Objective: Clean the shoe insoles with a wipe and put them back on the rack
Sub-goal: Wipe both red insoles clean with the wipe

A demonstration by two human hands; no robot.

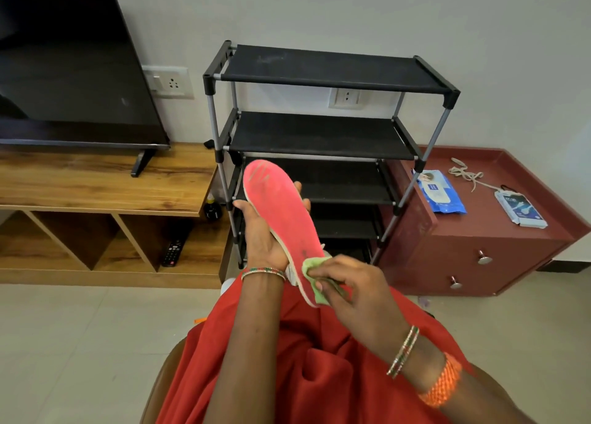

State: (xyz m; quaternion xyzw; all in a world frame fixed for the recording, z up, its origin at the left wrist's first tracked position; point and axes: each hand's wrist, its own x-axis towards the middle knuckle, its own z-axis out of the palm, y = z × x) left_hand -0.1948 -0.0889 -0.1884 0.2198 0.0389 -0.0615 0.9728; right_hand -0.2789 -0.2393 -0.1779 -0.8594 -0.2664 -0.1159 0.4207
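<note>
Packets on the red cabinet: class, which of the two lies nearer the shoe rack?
The blue wipes packet, lying by the cabinet's left edge beside the rack. The smaller white-and-blue packet lies further right.

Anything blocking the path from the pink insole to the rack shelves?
Nothing visible. The left hand holds the pink insole right in front of the black rack, while the right hand presses a green wipe on its heel end. The shelves in view look bare, open at the front.
</note>
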